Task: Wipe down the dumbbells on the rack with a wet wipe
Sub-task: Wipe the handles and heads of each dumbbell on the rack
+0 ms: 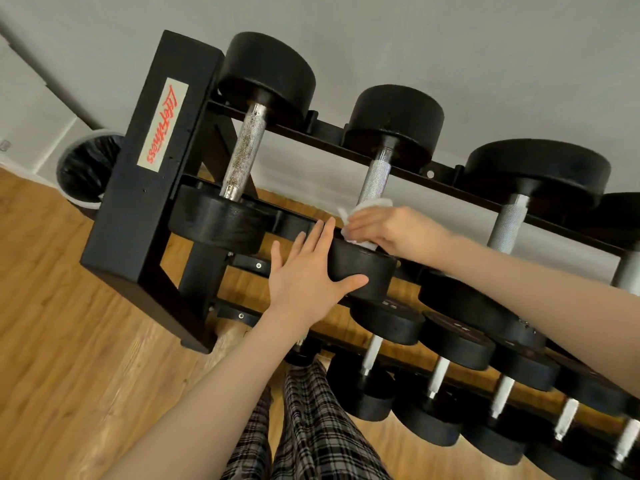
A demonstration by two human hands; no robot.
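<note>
Head view looks steeply down on a black dumbbell rack [138, 188] that runs from the upper left of the frame to the lower right, with a white label in red script on its end panel. On the top tier, 3 black dumbbells lie across the rails. The second dumbbell [375, 174], near the centre of the frame, has a knurled steel handle; its far head sits toward the grey wall [450, 46] and its near head lies under both hands.

The left hand [311, 271] lies flat with fingers spread and straight against the near head of that dumbbell, the thumb pressed along the head's lower edge. The right hand [388, 230], coming in from the right edge of the frame, pinches a crumpled white wet wipe [367, 209] and presses it where the handle meets the near head, on the head's upper face.

The first dumbbell [242, 157] sits at the left end of the top tier, the third dumbbell [512, 209] toward the right. A lower tier of smaller dumbbells [440, 372] fills the lower right. A bin lined with a black bag [86, 168] stands on the wooden floor [69, 341] at the left edge. Plaid trousers [311, 427] show at bottom centre.
</note>
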